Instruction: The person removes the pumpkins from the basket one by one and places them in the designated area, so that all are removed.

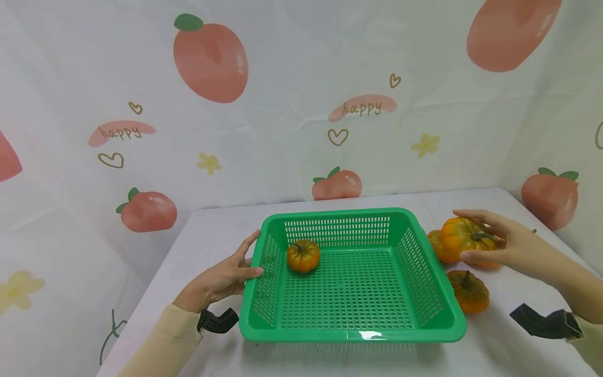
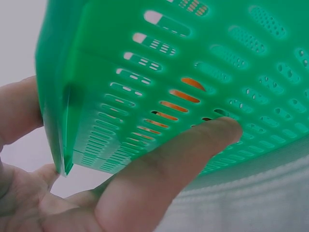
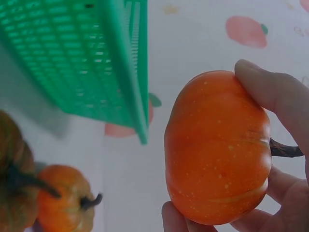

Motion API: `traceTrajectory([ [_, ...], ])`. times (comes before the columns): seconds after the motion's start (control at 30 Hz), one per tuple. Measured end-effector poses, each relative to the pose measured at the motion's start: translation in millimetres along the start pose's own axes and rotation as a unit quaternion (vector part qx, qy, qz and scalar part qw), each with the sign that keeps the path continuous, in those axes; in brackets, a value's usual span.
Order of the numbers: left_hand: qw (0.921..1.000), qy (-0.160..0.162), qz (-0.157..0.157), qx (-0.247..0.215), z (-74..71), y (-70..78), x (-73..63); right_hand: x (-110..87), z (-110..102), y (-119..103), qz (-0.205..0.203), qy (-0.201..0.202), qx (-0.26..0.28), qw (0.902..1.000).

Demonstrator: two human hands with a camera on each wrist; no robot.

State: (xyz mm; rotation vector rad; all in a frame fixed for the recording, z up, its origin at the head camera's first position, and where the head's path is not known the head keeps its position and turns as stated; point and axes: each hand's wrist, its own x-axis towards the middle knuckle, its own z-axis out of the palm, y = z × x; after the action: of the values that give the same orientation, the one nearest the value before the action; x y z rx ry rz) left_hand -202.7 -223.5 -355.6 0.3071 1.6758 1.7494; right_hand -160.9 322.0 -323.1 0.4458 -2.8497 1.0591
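My left hand (image 1: 220, 278) grips the left rim of a green plastic basket (image 1: 348, 336). In the left wrist view, fingers lie on both sides of the basket wall (image 2: 111, 43). Inside the basket, toward its back left, sits a small orange pumpkin (image 1: 303, 256). To the right of the basket, my right hand (image 1: 511, 242) holds another orange pumpkin (image 1: 464, 234) between thumb and fingers. The right wrist view shows this held pumpkin (image 3: 217, 150) off the table, its dark stem pointing toward the palm.
On the white table (image 1: 212, 230), more pumpkins lie right of the basket: a green-and-orange pumpkin (image 1: 468, 293) near its front right, and a pumpkin (image 1: 438, 246) partly hidden behind the held one. A fruit-printed cloth (image 1: 282, 131) hangs behind the table.
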Motion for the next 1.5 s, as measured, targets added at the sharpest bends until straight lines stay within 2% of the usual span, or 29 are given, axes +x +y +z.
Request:
traceTrajectory([
  [0.3, 1.0000, 0.002, -0.001, 0.001, 0.1, -0.1, 0.0, -14.8, 2, 17, 0.054, -0.001, 0.009, 0.9985],
  [0.6, 1.0000, 0.005, 0.000, 0.004, 0.3, -0.5, -0.2, -27.6, 4, 40, 0.094, -0.002, -0.021, 0.9953],
  [1.0, 1.0000, -0.004, 0.003, -0.001, -0.1, -1.7, -0.4, -42.4, 2, 68, 0.183, -0.038, -0.048, 0.9812],
  [1.3, 1.0000, 0.003, 0.001, 0.003, 0.5, -1.1, 0.3, -51.9, 8, 87, 0.180, -0.025, -0.046, 0.9823],
  [1.5, 1.0000, 0.006, 0.000, 0.006, 0.8, 0.2, 0.1, -53.9, 12, 97, 0.215, -0.057, -0.047, 0.9739],
])
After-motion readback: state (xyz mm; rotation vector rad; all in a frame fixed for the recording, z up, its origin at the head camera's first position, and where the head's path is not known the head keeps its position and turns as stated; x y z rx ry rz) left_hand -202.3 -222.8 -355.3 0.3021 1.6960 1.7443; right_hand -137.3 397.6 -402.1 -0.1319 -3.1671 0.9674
